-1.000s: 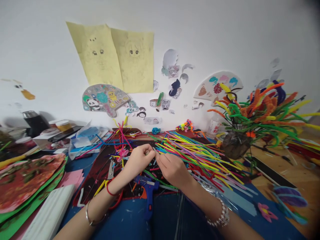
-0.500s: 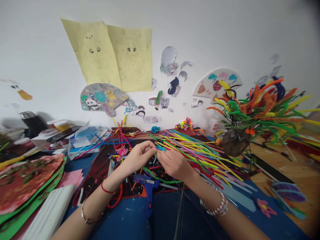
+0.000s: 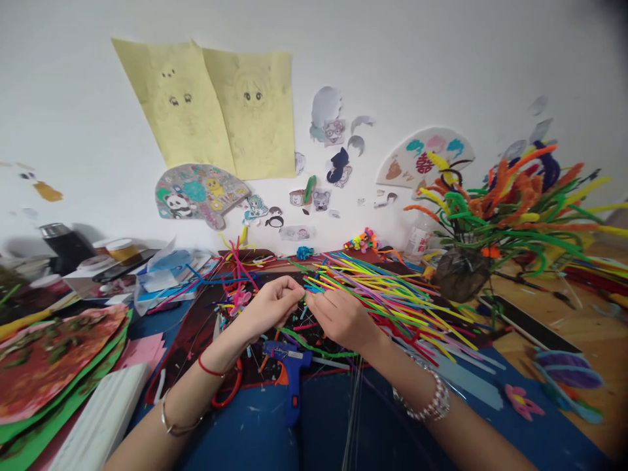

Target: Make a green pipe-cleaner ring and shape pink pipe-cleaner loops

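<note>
My left hand (image 3: pixel 275 305) and my right hand (image 3: pixel 346 320) meet over the middle of the table, fingertips nearly touching. Both are closed in a pinch on a small bit of green pipe cleaner (image 3: pixel 303 297), mostly hidden by the fingers. Beneath them a twisted green pipe cleaner (image 3: pixel 321 348) curves above a blue hot glue gun (image 3: pixel 293 386). Red-handled scissors (image 3: pixel 234 390) lie under my left forearm. Just beyond my right hand spreads a pile of colourful pipe cleaners (image 3: pixel 392 294).
A dark vase (image 3: pixel 461 278) of pipe-cleaner flowers stands at the right, near a phone (image 3: pixel 527 327) and a pink flower (image 3: pixel 523 402). Thin wires (image 3: pixel 352 412) hang at the front edge. On the left are a white block (image 3: pixel 101 418), painted paper (image 3: pixel 59 360) and a black flask (image 3: pixel 63 245).
The view has shifted slightly. My hands stay together in nearly the same pinch, with the right-hand fingers turned a little.
</note>
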Tool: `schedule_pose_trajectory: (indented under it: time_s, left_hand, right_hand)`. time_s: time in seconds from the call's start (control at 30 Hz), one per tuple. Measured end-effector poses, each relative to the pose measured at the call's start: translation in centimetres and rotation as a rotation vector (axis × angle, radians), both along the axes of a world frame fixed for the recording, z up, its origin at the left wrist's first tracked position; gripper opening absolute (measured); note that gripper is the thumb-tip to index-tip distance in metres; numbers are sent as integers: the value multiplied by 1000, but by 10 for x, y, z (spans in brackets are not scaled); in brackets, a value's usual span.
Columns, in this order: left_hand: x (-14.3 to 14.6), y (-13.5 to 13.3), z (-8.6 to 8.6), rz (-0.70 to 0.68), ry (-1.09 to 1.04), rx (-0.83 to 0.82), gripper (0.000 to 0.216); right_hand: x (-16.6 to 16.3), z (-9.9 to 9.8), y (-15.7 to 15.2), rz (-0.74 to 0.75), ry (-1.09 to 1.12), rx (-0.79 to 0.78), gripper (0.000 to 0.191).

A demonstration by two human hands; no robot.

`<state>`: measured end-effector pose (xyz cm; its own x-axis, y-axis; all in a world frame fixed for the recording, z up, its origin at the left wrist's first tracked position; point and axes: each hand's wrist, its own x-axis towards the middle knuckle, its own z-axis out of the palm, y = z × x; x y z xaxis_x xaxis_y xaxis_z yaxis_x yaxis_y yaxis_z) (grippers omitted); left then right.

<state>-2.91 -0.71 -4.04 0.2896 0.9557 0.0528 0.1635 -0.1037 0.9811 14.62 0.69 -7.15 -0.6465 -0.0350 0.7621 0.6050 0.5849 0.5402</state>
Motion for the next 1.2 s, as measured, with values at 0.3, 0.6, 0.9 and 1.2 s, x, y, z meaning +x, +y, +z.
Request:
schedule_pose_trajectory:
  time_s: [0.3, 0.6, 0.9, 1.2]
  left_hand:
    - [-4, 2, 0, -33, 27, -139, 26]
    - [-11, 8, -4, -141, 72, -218, 28]
    - [-1, 3, 0, -171, 135, 57, 32]
    - [5, -3, -14, 144, 638, 607, 17]
  right_hand:
    - [2, -3, 1, 27, -4, 54, 9]
    - [3, 0, 1, 82, 22, 48, 13]
    - [3, -10, 9, 144, 274, -205, 14]
    - [-5, 4, -1, 274, 592, -684, 13]
